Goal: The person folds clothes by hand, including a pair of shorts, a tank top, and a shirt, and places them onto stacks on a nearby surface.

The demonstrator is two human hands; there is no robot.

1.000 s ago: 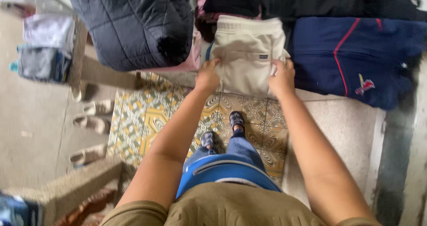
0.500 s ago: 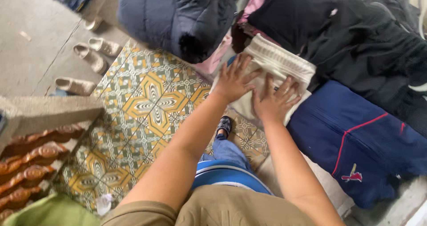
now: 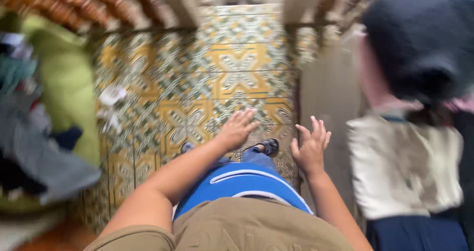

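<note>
**Both hands free, folded cream garment off to the right**

Both hands are in the air over the patterned floor tiles [image 3: 237, 78], and neither holds a thing. The left hand [image 3: 237, 129] has its fingers spread flat and relaxed, palm down. The right hand [image 3: 311, 145] is just as loose, all 5 fingers fanned wide, nothing between them.

Nearest to that right hand, off to its outer side and apart from it, lies the cream folded garment [image 3: 405, 164]. It sits between a navy garment [image 3: 419, 233] on the near side and a dark padded jacket [image 3: 424, 38] on the far side. The picture is blurred, so finer detail is hard to read.

By the look of it the cream piece is a soft knit: light, limp, no stiffness at all. It would likely sag and unfold if lifted by 1 corner, so 2 flat hands under opposite folded edges look like the safest hold. It is not fragile, nor slippery.

Away from the left hand, well out to its side, a lime-green cloth [image 3: 66, 88] tops a jumbled heap of clothes [image 3: 29, 152].
</note>
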